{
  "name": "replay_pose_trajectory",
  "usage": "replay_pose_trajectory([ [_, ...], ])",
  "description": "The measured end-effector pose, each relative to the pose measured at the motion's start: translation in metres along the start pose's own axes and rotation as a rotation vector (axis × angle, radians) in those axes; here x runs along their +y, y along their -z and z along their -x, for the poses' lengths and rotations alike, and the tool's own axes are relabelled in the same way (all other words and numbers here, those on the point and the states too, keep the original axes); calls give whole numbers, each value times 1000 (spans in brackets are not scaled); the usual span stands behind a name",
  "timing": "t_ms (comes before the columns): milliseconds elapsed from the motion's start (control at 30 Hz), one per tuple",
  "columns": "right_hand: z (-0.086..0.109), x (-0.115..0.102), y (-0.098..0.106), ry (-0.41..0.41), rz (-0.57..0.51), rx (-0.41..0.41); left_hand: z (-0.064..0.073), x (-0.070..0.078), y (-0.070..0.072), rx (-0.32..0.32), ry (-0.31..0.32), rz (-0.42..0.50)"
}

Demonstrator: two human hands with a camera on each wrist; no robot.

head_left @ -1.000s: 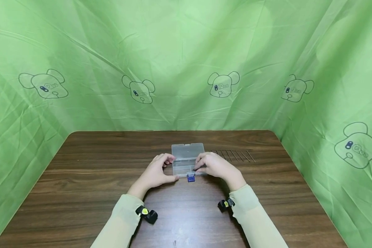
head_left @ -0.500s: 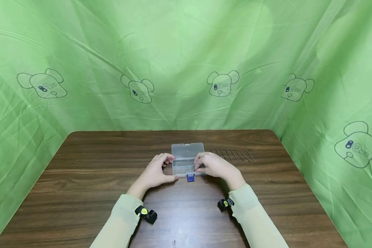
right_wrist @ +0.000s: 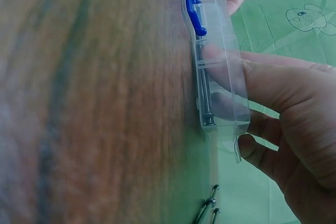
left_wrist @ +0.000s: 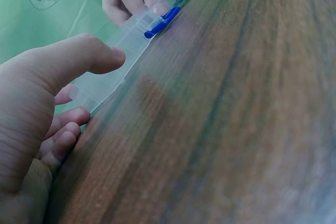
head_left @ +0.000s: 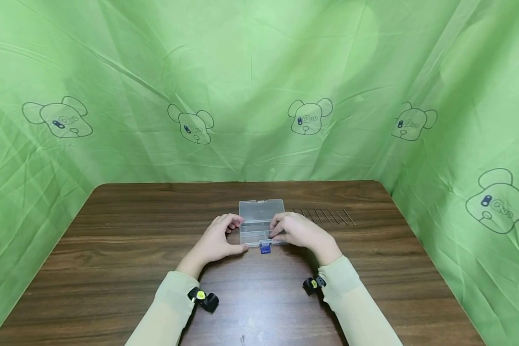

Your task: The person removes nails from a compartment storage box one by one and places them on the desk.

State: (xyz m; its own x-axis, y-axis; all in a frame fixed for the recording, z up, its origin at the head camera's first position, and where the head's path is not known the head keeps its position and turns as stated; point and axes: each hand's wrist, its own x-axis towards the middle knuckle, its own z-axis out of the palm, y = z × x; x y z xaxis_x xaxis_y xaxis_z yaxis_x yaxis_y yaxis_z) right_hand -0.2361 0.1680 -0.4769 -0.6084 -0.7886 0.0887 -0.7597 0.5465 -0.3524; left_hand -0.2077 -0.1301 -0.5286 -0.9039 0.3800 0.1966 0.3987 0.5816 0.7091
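Note:
A clear plastic compartment box (head_left: 254, 234) with a blue latch (head_left: 265, 248) stands on the table, its lid (head_left: 261, 210) folded back. My left hand (head_left: 216, 240) holds the box's left end, thumb at the front and fingers behind. In the right wrist view, a long dark screw (right_wrist: 206, 90) lies along the front compartment. My right hand (head_left: 300, 230) reaches into the box's right part. Its thumb (right_wrist: 220, 66) and a finger are seen through the clear wall, bent in at the screw. Their exact contact with it is partly blurred by the plastic.
Several more long screws (head_left: 327, 216) lie in a row on the table, right of the box. The brown wooden table (head_left: 112, 259) stretches around both arms. Green cloth (head_left: 251, 144) hangs behind and at the sides.
Hardly anything differs. The right fingertips shift slightly inside the box, and the whole head view drifts a little. The left hand and the box stay in place.

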Motion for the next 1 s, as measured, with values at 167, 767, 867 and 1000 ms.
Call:
replay_pose_trajectory([
  [167, 0, -3, 3, -9, -15, -6, -1, 0, -1, -1, -2, -9],
  [767, 3, -2, 6, -8, -56, -24, 1, -1, 0, 5, -17, -8],
  [867, 4, -1, 9, -6, -99, -8, 1, 0, 0, 5, -17, -11],
  [1000, 6, -1, 14, -15, -132, 27, 0, 0, 0, 8, -21, -7],
])
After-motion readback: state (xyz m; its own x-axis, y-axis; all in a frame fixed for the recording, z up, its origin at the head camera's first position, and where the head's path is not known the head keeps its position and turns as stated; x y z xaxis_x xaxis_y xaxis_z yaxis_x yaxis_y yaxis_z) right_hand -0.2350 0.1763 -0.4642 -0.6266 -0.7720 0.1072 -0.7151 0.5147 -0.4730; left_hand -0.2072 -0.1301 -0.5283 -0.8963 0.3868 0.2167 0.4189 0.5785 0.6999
